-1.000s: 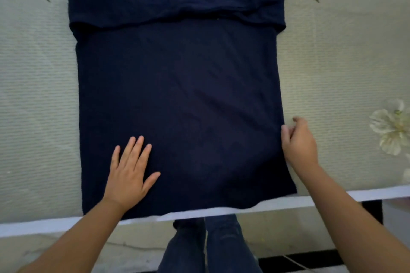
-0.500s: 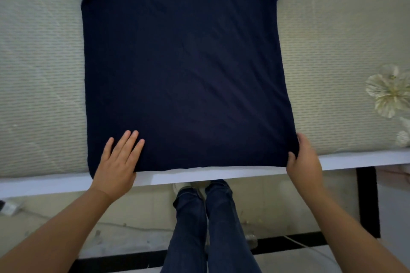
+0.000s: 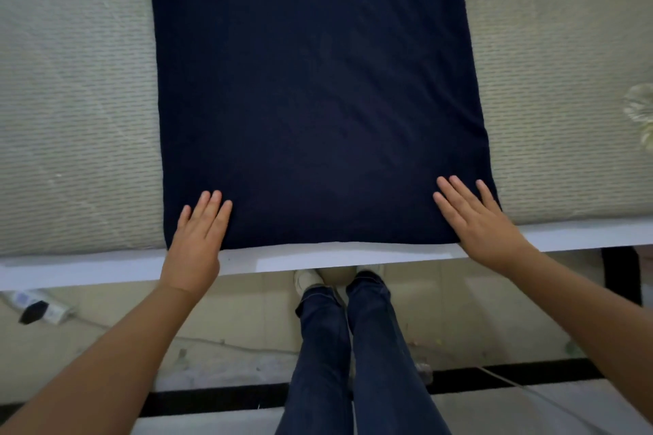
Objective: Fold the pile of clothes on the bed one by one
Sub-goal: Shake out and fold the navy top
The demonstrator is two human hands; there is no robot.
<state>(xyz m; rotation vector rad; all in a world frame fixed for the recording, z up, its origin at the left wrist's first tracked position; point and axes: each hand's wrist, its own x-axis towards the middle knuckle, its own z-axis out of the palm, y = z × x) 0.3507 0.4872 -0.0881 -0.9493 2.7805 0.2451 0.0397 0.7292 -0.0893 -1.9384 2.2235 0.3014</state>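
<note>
A dark navy garment [image 3: 318, 92] lies flat on the bed, folded into a long rectangle whose near hem reaches the bed's front edge. A folded-over part shows at the very top of the view. My left hand [image 3: 198, 240] rests flat, fingers together, on the garment's near left corner. My right hand [image 3: 473, 219] lies flat with fingers spread on the near right corner. Neither hand grips the cloth.
The bed [image 3: 70, 116] has a pale ribbed cover with a flower print [image 3: 641, 109] at the right. Its white front edge [image 3: 88, 267] runs across the view. Below it stand my legs in blue jeans [image 3: 353, 346], and a power strip [image 3: 35, 305] lies on the floor at the left.
My right hand has left the garment's right edge and now lies flat on the near right corner. The left hand slid to the near left corner. The view tilted down.
</note>
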